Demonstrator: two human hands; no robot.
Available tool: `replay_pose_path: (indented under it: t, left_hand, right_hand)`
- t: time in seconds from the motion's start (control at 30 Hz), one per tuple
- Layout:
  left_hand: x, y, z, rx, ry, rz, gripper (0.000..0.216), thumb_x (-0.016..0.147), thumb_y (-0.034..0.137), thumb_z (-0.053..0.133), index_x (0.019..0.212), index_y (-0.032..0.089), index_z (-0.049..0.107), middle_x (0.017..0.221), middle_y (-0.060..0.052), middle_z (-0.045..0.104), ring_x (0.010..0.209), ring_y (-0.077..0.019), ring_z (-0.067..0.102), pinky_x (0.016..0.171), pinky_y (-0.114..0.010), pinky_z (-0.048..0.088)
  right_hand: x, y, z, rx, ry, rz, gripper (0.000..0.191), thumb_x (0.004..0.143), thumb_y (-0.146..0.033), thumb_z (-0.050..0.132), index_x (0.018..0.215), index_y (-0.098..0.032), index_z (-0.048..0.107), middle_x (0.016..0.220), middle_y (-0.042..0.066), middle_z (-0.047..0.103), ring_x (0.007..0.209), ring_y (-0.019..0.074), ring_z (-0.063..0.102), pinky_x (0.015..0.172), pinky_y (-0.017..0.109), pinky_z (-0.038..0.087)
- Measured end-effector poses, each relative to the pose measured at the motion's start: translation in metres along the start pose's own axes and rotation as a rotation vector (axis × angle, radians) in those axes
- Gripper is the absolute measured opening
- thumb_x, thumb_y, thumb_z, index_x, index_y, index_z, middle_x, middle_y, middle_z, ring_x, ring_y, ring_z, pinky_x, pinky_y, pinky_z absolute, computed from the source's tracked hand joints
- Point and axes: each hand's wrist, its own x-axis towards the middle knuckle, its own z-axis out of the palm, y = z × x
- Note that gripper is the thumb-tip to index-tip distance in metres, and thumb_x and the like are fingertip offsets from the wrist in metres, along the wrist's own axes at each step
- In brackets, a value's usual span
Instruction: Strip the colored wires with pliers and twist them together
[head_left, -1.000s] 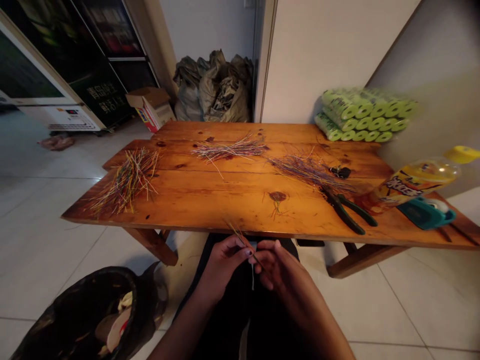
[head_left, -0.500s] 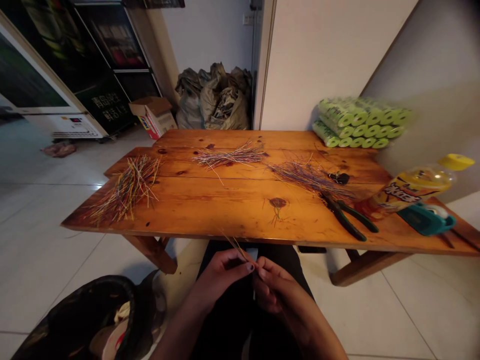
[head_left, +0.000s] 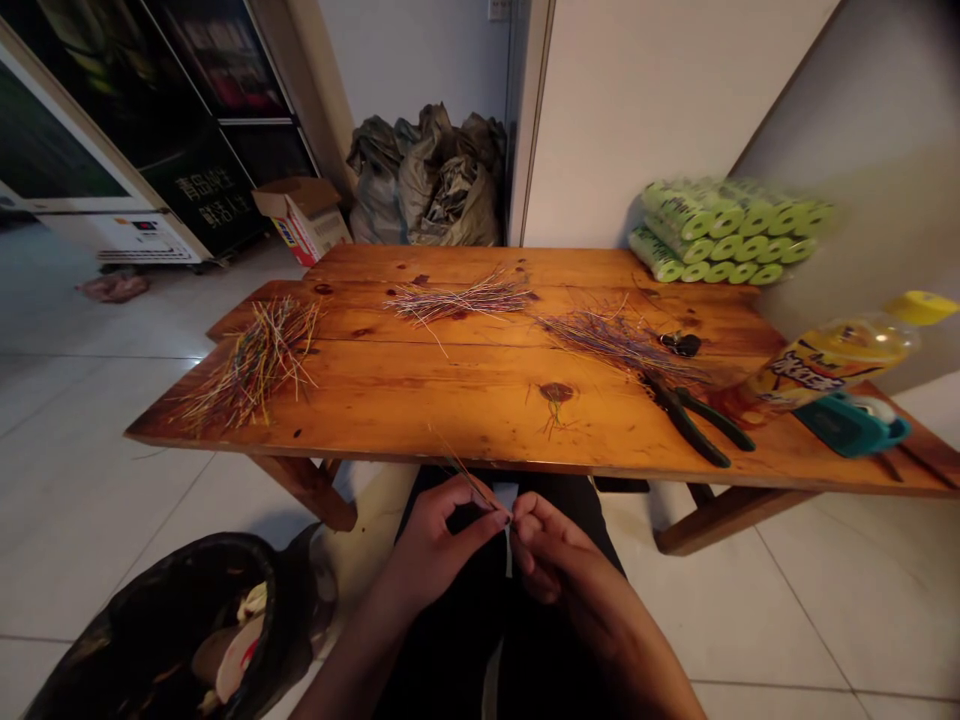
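Over my lap, just off the table's near edge, my left hand [head_left: 457, 525] pinches a few thin wires [head_left: 466, 474] between thumb and fingers. Their loose ends stick up toward the table. Close against it, my right hand [head_left: 551, 545] has its thumb and fingertips closed at the lower end of the same wires; the exact grip there is too small to make out. On the wooden table [head_left: 390, 400] lie a pile of mixed-colour wires [head_left: 262, 360], a pale bundle [head_left: 461, 297] and a purplish bundle [head_left: 611, 340]. A few short wire scraps [head_left: 556, 408] lie near the front edge.
Pliers [head_left: 694, 420] with dark green handles lie at the right, beside a drink bottle [head_left: 832, 360] and a teal tape dispenser [head_left: 855, 425]. Green-wrapped paper rolls [head_left: 724, 235] are stacked at the back. A black bin [head_left: 262, 590] stands on the floor at the left.
My fingertips have drawn slightly apart, and my right hand has turned a little. The wires still stand up from my left hand. The camera view has tilted down slightly.
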Motion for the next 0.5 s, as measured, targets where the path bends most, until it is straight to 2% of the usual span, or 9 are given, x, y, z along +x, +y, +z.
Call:
replay_pose_path:
  t: [0.13, 0.23, 0.4, 0.5]
  left_hand:
    - [-0.001, 0.002, 0.003, 0.038, -0.011, -0.007, 0.012, 0.076, 0.025, 0.058, 0.069, 0.016, 0.06, 0.07, -0.002, 0.06, 0.07, -0.0143, 0.056, 0.068, -0.028, 0.043]
    - [-0.002, 0.003, 0.009, 0.066, 0.035, 0.01, 0.01, 0.075, 0.023, 0.058, 0.068, 0.016, 0.06, 0.071, -0.002, 0.06, 0.07, -0.0145, 0.057, 0.068, -0.028, 0.043]
    - [-0.004, 0.002, 0.02, 0.08, 0.128, 0.049, 0.008, 0.075, 0.021, 0.058, 0.068, 0.016, 0.059, 0.071, -0.002, 0.06, 0.071, -0.0141, 0.057, 0.069, -0.027, 0.043]
    - [-0.004, 0.0, 0.023, 0.053, 0.182, 0.045, 0.009, 0.076, 0.022, 0.057, 0.069, 0.016, 0.058, 0.071, -0.002, 0.06, 0.071, -0.0142, 0.057, 0.069, -0.027, 0.044]
  right_hand:
    - [0.002, 0.001, -0.002, -0.158, 0.013, -0.067, 0.023, 0.073, -0.028, 0.065, 0.078, -0.02, 0.044, 0.053, -0.009, 0.038, 0.043, 0.0039, 0.024, 0.04, 0.018, 0.015]
    - [0.003, 0.001, -0.001, -0.299, 0.072, -0.184, 0.022, 0.075, -0.028, 0.062, 0.076, -0.021, 0.042, 0.056, -0.01, 0.033, 0.048, 0.0054, 0.024, 0.045, 0.018, 0.02]
    - [0.003, 0.006, 0.001, -0.682, 0.323, -0.364, 0.016, 0.078, -0.023, 0.053, 0.071, -0.021, 0.038, 0.052, -0.01, 0.026, 0.047, 0.0069, 0.022, 0.044, 0.019, 0.019]
    - [0.001, 0.007, 0.003, -0.892, 0.479, -0.416, 0.01, 0.077, -0.021, 0.054, 0.079, -0.022, 0.045, 0.05, -0.011, 0.031, 0.045, 0.007, 0.03, 0.044, 0.018, 0.024]
